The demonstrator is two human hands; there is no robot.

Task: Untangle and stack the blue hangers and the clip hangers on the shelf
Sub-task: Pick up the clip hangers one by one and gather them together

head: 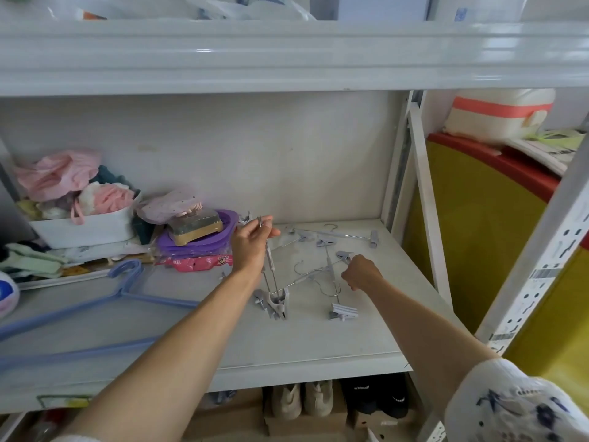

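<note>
My left hand (251,245) grips the metal hooks of a few grey clip hangers (276,298), which stand almost upright with their lower clips resting on the white shelf (334,342). My right hand (361,272) pinches the clip end of another clip hanger (318,275) lying flat in a tangle. One more clip hanger (338,233) lies at the back of the shelf. The blue hangers (92,317) lie stacked flat at the left, hooks pointing to the back.
A white bin of pink and white cloths (83,215) and purple plastic items under a small box (197,234) stand at the back left. A shelf upright (424,199) bounds the right side. Shoes (318,403) sit below the shelf.
</note>
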